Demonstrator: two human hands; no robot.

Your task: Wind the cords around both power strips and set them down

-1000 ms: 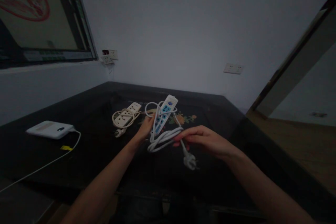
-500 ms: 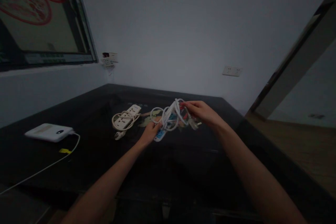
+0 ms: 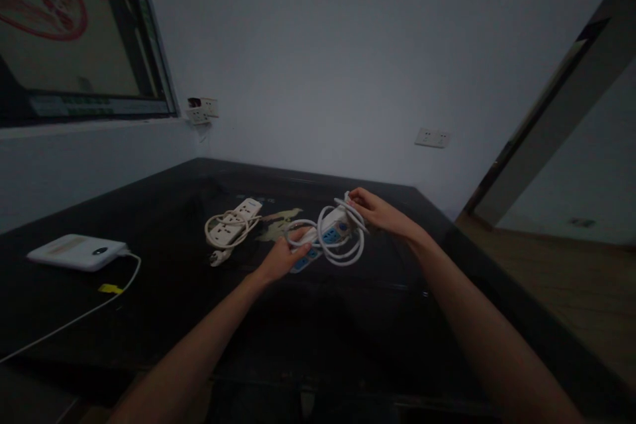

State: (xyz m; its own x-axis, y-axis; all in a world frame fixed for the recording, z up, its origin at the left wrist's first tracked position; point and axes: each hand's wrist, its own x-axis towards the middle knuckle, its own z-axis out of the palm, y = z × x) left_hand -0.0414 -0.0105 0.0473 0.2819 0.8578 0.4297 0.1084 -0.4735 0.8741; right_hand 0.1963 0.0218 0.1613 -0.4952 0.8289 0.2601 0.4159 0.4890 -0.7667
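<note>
A white power strip with blue socket faces (image 3: 332,234) is held above the dark table, tilted with its far end up to the right. My left hand (image 3: 282,258) is closed around its near end. Loops of its white cord (image 3: 358,250) hang around the strip's middle and far end. At that far end, the fingers of my right hand (image 3: 373,209) are pinched on the cord. The cord's plug is hidden or too small to make out. To the left, a second, cream power strip (image 3: 229,228) lies on the table with its cord coiled over it and its plug (image 3: 218,257) in front.
A white device, perhaps a power bank (image 3: 79,252), lies at the left of the black table (image 3: 163,318), its cable (image 3: 74,322) running off the near left. A yellow tag (image 3: 110,289) is close by. Wall sockets (image 3: 432,138) sit behind.
The blue-faced strip has turned so its sockets show more. My right hand has shifted along the cord to the strip's far end, and the plug that dangled there is out of sight.
</note>
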